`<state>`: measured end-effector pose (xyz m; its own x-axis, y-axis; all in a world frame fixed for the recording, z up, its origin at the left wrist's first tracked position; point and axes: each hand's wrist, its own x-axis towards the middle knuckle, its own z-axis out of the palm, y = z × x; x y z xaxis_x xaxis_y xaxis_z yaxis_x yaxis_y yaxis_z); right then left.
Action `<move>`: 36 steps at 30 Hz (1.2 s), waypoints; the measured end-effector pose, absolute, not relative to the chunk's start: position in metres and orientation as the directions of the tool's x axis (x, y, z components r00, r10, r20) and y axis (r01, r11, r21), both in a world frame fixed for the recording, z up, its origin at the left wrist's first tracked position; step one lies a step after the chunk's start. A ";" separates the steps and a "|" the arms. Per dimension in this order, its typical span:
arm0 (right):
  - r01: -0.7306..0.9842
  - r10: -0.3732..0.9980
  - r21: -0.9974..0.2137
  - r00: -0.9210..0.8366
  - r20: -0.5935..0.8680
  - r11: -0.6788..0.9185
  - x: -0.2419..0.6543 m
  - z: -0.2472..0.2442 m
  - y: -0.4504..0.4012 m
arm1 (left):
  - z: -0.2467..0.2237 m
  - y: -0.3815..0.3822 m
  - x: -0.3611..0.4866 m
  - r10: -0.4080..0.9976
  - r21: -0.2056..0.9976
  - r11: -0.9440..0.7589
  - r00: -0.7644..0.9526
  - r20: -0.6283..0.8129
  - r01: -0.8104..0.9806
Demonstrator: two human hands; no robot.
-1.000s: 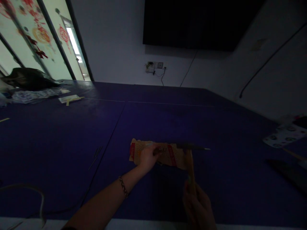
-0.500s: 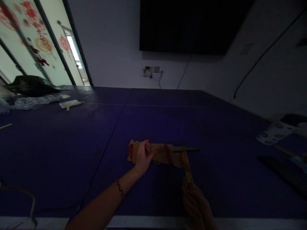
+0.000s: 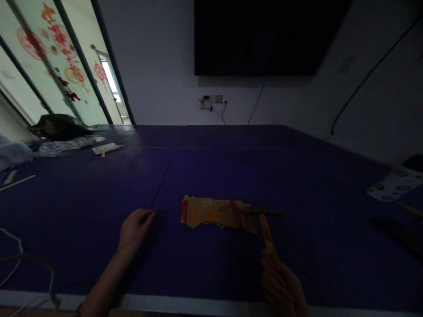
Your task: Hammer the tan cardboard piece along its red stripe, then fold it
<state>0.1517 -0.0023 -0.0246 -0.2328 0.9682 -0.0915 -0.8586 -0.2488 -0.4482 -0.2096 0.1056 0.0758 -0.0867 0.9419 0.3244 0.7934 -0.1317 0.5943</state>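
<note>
Two bare hands are at work over one purple surface (image 3: 218, 171). The left grip (image 3: 134, 231) is raised just short of a slanting dark seam, its thumb and index finger drawn together at the tips; whether anything is pinched between them cannot be told in the dim light. It is apart from the cardboard.

The right grip (image 3: 280, 281) is closed around the wooden handle of one hammer (image 3: 265, 226). The hammer's single dark head lies crosswise over the right end of the cardboard and extends past it; whether the two touch is unclear.

There is one piece of cardboard (image 3: 208, 213), a ragged-edged strip lying in front of the person, between the two hands and a little beyond them. It carries two red bands, one at its left end and one slanting near its right. Between the bands are a few short dark marks, too small to count or identify.

At the far left of the surface are one dark bag (image 3: 61, 127), one patterned bundle (image 3: 68, 146) and one pale packet (image 3: 105, 149) with a yellowish strip. A grey cord (image 3: 49, 268) curves at the near left corner. On the right are one pale case (image 3: 395, 185) printed with rings and one dark flat object (image 3: 398, 235). One black screen (image 3: 264, 39) hangs on the wall.
</note>
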 end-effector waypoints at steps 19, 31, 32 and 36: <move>-0.857 0.964 -0.443 -0.255 -0.079 -0.263 0.159 -0.023 -0.004 | 0.044 0.093 -0.258 0.961 0.235 0.030 -0.093 0.262 0.972; -0.884 0.963 -0.382 -0.256 -0.085 -0.268 0.148 -0.011 -0.004 | 0.055 0.083 -0.234 0.980 -0.120 0.089 -0.066 0.187 0.989; -0.890 0.962 -0.367 -0.263 -0.072 -0.270 0.148 -0.011 -0.004 | 0.055 0.082 -0.232 0.980 -0.151 0.080 -0.050 0.191 0.985; -0.895 0.958 -0.355 -0.286 -0.011 -0.271 0.147 -0.012 -0.002 | 0.054 0.082 -0.229 0.981 -0.217 0.064 -0.021 0.192 0.974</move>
